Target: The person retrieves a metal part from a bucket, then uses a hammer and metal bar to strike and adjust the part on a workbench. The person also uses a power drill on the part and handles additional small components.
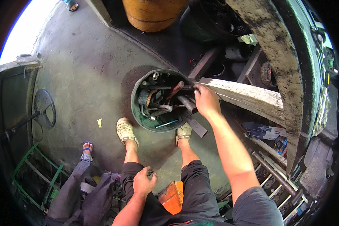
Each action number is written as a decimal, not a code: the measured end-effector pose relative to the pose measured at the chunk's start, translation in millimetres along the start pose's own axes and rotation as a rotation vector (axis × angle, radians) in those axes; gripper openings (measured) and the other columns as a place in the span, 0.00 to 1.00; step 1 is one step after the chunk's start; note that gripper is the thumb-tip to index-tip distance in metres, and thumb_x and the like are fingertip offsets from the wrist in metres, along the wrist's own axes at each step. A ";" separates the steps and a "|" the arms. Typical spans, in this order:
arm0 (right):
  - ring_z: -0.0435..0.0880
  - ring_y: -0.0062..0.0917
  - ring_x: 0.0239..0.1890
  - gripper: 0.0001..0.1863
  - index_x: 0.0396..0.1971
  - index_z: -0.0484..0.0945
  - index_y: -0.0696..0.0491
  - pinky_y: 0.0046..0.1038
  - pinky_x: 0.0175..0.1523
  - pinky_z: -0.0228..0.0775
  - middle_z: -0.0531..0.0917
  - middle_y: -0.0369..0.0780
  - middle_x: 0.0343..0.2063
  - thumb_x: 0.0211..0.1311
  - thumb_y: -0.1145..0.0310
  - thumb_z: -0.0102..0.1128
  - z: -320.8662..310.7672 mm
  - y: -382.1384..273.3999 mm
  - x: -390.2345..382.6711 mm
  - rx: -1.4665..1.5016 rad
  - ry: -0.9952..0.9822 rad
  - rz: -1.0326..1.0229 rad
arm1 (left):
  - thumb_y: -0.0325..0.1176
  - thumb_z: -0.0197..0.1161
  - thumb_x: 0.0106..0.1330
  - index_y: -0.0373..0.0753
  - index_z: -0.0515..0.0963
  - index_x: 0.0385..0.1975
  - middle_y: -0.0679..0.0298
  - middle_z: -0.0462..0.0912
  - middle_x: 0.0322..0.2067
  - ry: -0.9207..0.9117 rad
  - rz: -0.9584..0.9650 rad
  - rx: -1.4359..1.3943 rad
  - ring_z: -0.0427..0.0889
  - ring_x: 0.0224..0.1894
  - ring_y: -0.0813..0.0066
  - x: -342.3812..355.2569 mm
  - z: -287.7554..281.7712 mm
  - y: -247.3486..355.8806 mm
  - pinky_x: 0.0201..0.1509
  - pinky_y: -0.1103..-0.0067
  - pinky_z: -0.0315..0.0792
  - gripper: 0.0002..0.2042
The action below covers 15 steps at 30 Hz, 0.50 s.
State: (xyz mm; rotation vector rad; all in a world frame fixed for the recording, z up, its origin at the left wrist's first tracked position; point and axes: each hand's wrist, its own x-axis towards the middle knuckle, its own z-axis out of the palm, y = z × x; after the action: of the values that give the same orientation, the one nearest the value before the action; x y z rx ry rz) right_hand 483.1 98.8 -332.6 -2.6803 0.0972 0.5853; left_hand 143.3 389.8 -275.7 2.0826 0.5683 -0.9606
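Note:
A dark round bucket [135, 107] full of tools and metal parts stands on the floor between my feet. My right hand [207, 101] is closed at its right rim, the fingers curled over the edge. Inside lie a red-handled tool [176, 89], a metal pipe [187, 103], a coil spring [159, 112] and a blue pen-like stick [166, 124]. A flat dark metal bar [195, 125] sticks out over the near right rim. Over my left thigh, my left hand [144, 182] is closed, with a small dark piece at its fingertips that I cannot make out.
A wooden bench frame [248, 96] with shelves of parts rises at the right. An orange drum [152, 15] and a dark bin [203, 26] stand ahead. To the left are a steering wheel [45, 109], a green metal frame [38, 177] and another person's legs [73, 188].

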 end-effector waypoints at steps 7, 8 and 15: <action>0.92 0.51 0.56 0.29 0.67 0.84 0.56 0.46 0.64 0.83 0.92 0.55 0.51 0.75 0.53 0.72 6.1 8.3 -128.9 0.098 -0.146 0.212 | 0.37 0.76 0.66 0.39 0.86 0.52 0.54 0.94 0.43 0.004 0.011 -0.002 0.94 0.47 0.53 2.9 2.4 4.1 0.55 0.62 0.85 0.17; 0.90 0.53 0.60 0.30 0.67 0.84 0.56 0.47 0.67 0.82 0.91 0.58 0.55 0.74 0.53 0.72 1.9 -4.8 -133.6 0.263 -0.230 0.324 | 0.36 0.76 0.66 0.39 0.86 0.52 0.54 0.94 0.43 0.000 -0.001 0.004 0.94 0.48 0.53 2.8 1.2 5.2 0.55 0.62 0.85 0.17; 0.92 0.49 0.57 0.17 0.55 0.91 0.57 0.43 0.65 0.83 0.92 0.56 0.52 0.72 0.65 0.68 16.9 5.9 -127.4 0.336 -0.156 0.325 | 0.35 0.77 0.66 0.38 0.86 0.53 0.53 0.94 0.43 -0.007 0.043 0.021 0.94 0.47 0.54 5.8 3.7 5.0 0.54 0.62 0.86 0.17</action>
State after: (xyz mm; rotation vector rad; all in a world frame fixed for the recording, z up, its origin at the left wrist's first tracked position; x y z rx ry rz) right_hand 359.7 98.0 -296.2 -2.2983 0.5443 0.7950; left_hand 148.5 384.3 -279.6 2.1006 0.5099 -0.9522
